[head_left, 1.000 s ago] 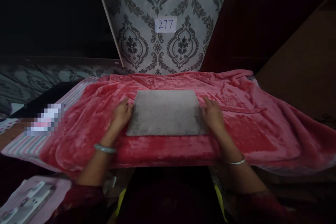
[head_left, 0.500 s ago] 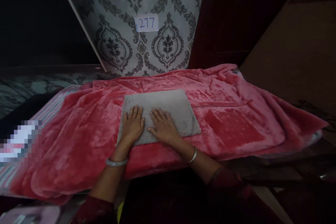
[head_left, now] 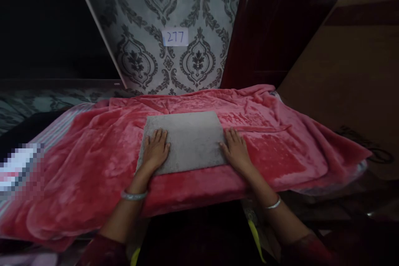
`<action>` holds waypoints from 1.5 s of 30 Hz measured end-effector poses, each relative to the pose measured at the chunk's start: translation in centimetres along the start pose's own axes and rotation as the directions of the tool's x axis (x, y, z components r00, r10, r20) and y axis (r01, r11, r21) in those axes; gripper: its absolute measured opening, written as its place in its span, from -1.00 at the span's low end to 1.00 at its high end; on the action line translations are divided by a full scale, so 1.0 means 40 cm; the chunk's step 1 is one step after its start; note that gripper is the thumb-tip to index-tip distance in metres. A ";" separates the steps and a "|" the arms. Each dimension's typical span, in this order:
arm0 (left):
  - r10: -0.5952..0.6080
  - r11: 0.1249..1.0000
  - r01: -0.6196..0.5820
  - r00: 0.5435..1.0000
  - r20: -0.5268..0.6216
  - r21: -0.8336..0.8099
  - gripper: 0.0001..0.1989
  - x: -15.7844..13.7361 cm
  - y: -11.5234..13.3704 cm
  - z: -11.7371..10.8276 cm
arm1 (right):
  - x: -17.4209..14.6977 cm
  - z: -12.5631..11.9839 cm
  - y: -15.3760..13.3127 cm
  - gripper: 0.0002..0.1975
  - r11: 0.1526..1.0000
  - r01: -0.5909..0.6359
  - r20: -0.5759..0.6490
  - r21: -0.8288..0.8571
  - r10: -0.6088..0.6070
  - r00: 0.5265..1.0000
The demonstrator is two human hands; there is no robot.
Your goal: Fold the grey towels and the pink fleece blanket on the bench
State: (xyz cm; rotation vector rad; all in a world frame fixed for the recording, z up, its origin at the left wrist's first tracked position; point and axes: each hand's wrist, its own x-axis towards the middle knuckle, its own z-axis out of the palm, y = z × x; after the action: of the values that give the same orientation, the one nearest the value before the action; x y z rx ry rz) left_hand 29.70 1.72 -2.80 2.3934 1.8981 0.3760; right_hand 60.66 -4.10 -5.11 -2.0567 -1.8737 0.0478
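Observation:
A grey, short-piled rectangular cloth (head_left: pixel 191 143) lies flat on a red plush blanket (head_left: pixel 118 174). My left hand (head_left: pixel 156 149) rests palm down on the cloth's left part, fingers stretched out. At the cloth's right edge, my right hand (head_left: pixel 236 148) lies flat with spread fingers, its thumb at the edge and most of the hand over the blanket. Neither hand grips anything. A bracelet circles each wrist.
Patterned wallpaper (head_left: pixel 140 20) behind carries a paper label (head_left: pixel 175 37) reading 277. A dark screen-like panel (head_left: pixel 52 25) stands at the left. To the right are a dark red cabinet door (head_left: pixel 262 29) and a large cardboard box (head_left: pixel 352 75).
My right hand has moved rightward from the middle of the cloth to its right edge. My left hand stays on the left part. The view has tilted slightly up.

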 end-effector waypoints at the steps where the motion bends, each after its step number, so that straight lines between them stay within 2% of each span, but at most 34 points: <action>1: -0.011 1.000 0.011 1.000 0.009 -0.024 -0.40 0.013 0.005 -0.009 | 0.028 -0.010 -0.031 -0.35 0.999 0.052 -0.008 0.008 -0.052 0.999; 4: 0.008 0.996 -0.009 1.000 -0.015 -0.089 -0.42 0.082 0.041 -0.043 | 0.133 -0.025 -0.159 -0.40 0.968 0.249 0.019 0.024 -0.250 0.968; 6: 0.064 0.994 -0.066 0.998 -0.027 -0.082 -0.43 0.141 0.073 -0.057 | 0.201 -0.019 -0.246 -0.42 0.943 0.332 0.062 0.018 -0.332 0.941; 8: 0.096 0.995 -0.097 0.995 -0.016 -0.035 -0.44 0.193 0.098 -0.052 | 0.254 0.000 -0.305 -0.43 0.931 0.364 0.101 0.005 -0.363 0.926; 10: 0.091 0.996 -0.091 0.996 0.012 0.015 -0.44 0.223 0.110 -0.030 | 0.284 0.028 -0.329 -0.45 0.934 0.357 0.136 -0.008 -0.353 0.926; 15: 0.076 0.996 -0.078 0.997 0.035 0.052 -0.43 0.226 0.099 0.034 | 0.296 0.086 -0.309 -0.46 0.946 0.324 0.141 0.005 -0.322 0.936; 19: 0.054 0.997 -0.055 0.998 0.009 0.057 -0.42 0.220 0.085 0.035 | 0.300 0.097 -0.284 -0.45 0.953 0.301 0.117 -0.004 -0.299 0.947; 25: -0.060 0.998 0.060 0.998 0.005 0.032 -0.35 0.202 0.048 0.008 | 0.304 0.095 -0.228 -0.42 0.976 0.211 0.101 -0.056 -0.205 0.974; 28: -0.188 0.981 0.192 0.977 -0.103 0.036 -0.27 0.189 0.036 0.001 | 0.300 0.089 -0.216 -0.42 0.977 0.204 0.106 -0.065 -0.197 0.975; 30: -0.263 0.962 0.271 0.955 -0.135 0.045 -0.23 0.185 0.038 0.001 | 0.298 0.086 -0.218 -0.42 0.977 0.201 0.103 -0.073 -0.193 0.976; 32: -0.215 0.973 0.221 0.973 -0.081 0.064 -0.24 0.182 0.055 0.007 | 0.297 0.085 -0.223 -0.42 0.976 0.201 0.097 -0.082 -0.193 0.976; 35: 0.007 0.998 -0.010 0.999 0.043 0.056 -0.29 0.165 0.107 0.030 | 0.295 0.088 -0.228 -0.43 0.974 0.206 0.084 -0.093 -0.199 0.976; 38: 0.210 0.978 -0.209 0.973 0.101 -0.022 -0.27 0.130 0.161 0.057 | 0.292 0.089 -0.223 -0.45 0.973 0.211 0.069 -0.093 -0.205 0.976; 41: 0.385 0.919 -0.360 0.909 0.159 -0.164 -0.29 0.100 0.162 0.055 | 0.294 0.078 -0.214 -0.46 0.974 0.210 0.082 -0.083 -0.203 0.976; 42: 0.402 0.907 -0.369 0.902 0.158 -0.204 -0.33 0.094 0.146 0.045 | 0.295 0.072 -0.215 -0.46 0.976 0.205 0.095 -0.077 -0.197 0.976; 43: 0.377 0.913 -0.344 0.917 0.133 -0.221 -0.39 0.090 0.124 0.031 | 0.296 0.065 -0.220 -0.46 0.979 0.189 0.108 -0.070 -0.181 0.978; 45: 0.200 0.965 -0.194 0.980 0.015 -0.175 -0.44 0.089 0.070 -0.001 | 0.291 0.054 -0.251 -0.46 0.991 0.119 0.112 -0.060 -0.111 0.987</action>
State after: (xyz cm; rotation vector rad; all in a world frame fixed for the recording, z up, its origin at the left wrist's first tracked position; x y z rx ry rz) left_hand 33.11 4.48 -1.67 2.4606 1.5481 0.4880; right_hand 51.89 8.31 -1.84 -2.0220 -2.0832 0.0705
